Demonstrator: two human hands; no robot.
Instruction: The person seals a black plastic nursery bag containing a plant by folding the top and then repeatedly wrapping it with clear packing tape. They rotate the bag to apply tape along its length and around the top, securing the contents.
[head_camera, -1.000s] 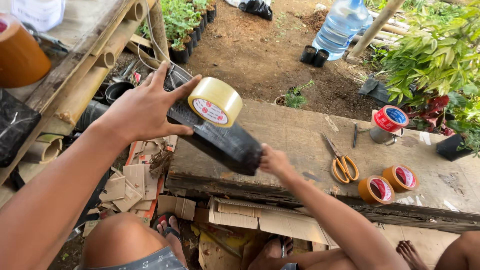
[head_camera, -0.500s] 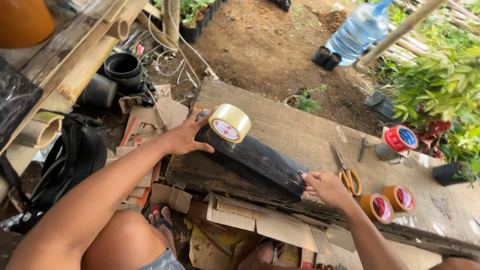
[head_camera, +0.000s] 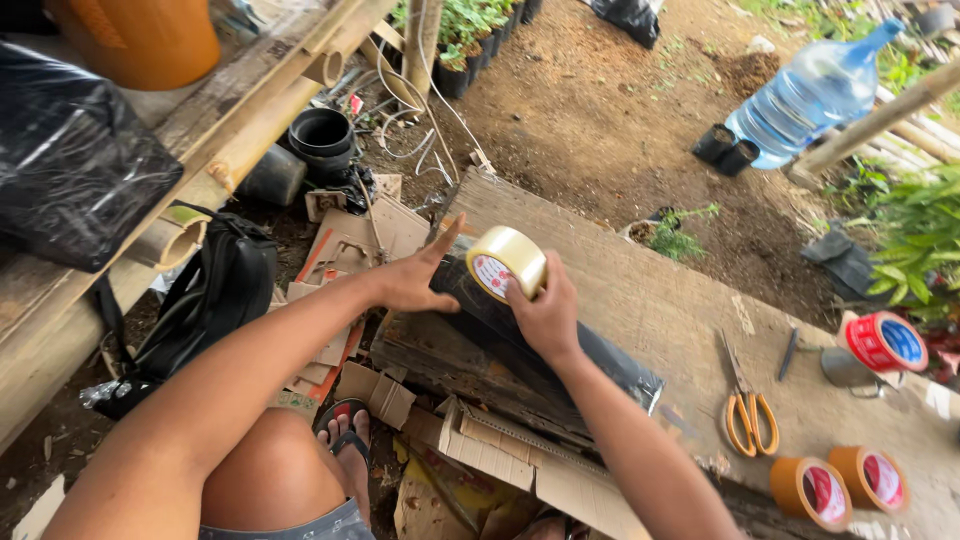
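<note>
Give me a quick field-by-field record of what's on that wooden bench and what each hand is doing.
Left hand: flat, pressing the end of the black wrapped bundle
Right hand: gripping the clear tape roll on top of the bundle
Surface: weathered wooden plank bench
Tool: orange-handled scissors, lying apart to the right
Spare tape: two brown rolls at the near edge, red roll farther back
Background: large water bottle on dirt ground

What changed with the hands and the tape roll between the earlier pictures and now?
The right hand left the far end of the black wrapped bundle and took hold of the clear tape roll. The left hand, which held the roll before, let it go and now rests open against the bundle's near end. The bundle stays on the wooden plank; the scissors and other tape rolls have not moved.
</note>
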